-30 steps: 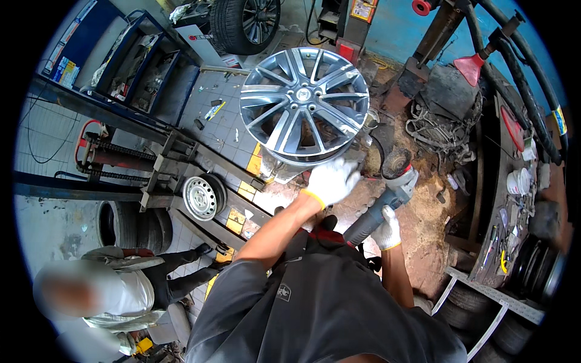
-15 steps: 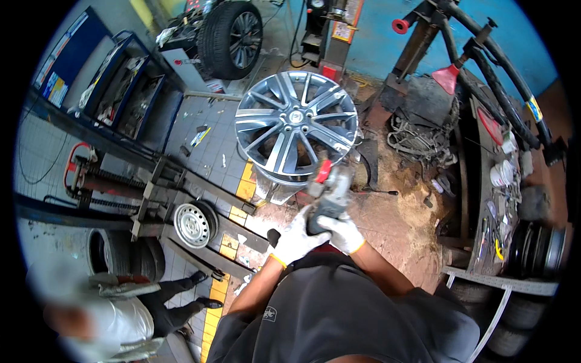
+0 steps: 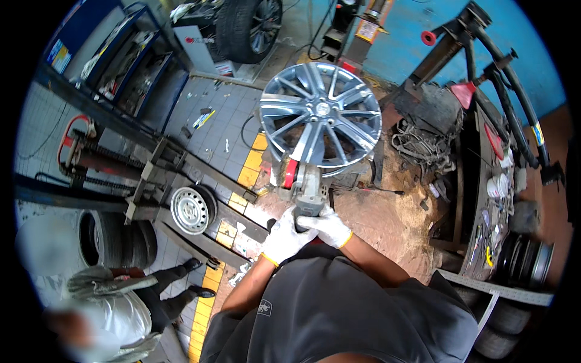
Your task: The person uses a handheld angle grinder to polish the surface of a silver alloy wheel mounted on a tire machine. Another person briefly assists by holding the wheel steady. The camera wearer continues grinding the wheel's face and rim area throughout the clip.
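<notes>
Both my hands wear white gloves with yellow cuffs, held close together in front of my body. My left hand (image 3: 284, 237) and my right hand (image 3: 331, 227) are wrapped round the rear body of a grey angle grinder (image 3: 311, 192). A red part and a brownish disc edge show on the left side of its head. The head reaches the near rim of a silver and grey alloy wheel (image 3: 322, 110) with several spokes, lying face up and tilted. Whether the disc touches the wheel I cannot tell.
To the left lie a steel wheel (image 3: 192, 210) and lift arms (image 3: 209, 245); a person (image 3: 124, 302) stands at lower left. A mounted tyre (image 3: 245, 30) is at the back. At right are a cluttered bench (image 3: 484, 224) and a black frame (image 3: 502, 91). A cable bundle (image 3: 423, 142) lies before it.
My view has shifted, so the alloy wheel appears further right. The grinder's head, blurred before, has swung left to the wheel's near edge. Both hands keep their hold.
</notes>
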Motion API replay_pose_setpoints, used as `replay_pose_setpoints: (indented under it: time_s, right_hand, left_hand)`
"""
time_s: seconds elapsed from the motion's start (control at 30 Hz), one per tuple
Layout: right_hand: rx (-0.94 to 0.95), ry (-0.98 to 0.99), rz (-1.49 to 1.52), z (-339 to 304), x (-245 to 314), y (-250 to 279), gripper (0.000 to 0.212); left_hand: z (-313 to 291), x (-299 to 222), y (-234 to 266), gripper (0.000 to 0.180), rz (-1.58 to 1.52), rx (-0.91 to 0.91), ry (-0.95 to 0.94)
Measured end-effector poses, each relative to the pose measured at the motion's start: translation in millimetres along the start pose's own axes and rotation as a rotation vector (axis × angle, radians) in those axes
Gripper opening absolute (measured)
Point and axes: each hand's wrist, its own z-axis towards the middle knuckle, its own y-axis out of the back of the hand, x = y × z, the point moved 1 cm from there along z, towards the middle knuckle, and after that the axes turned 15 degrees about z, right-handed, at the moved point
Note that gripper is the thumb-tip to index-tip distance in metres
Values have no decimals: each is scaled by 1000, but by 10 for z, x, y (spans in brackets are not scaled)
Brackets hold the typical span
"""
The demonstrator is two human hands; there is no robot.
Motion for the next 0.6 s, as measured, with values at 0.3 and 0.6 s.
replay_pose_setpoints:
  time_s: [0.3,0.6]
  right_hand:
    - [149,-266,119,839,207,-42,48]
    - [257,-455,177,1205,113,-494,60]
  left_hand:
    - [1,312,1080,50,78,-533,-148]
    - [198,534,1508,64,305,-733,-104]
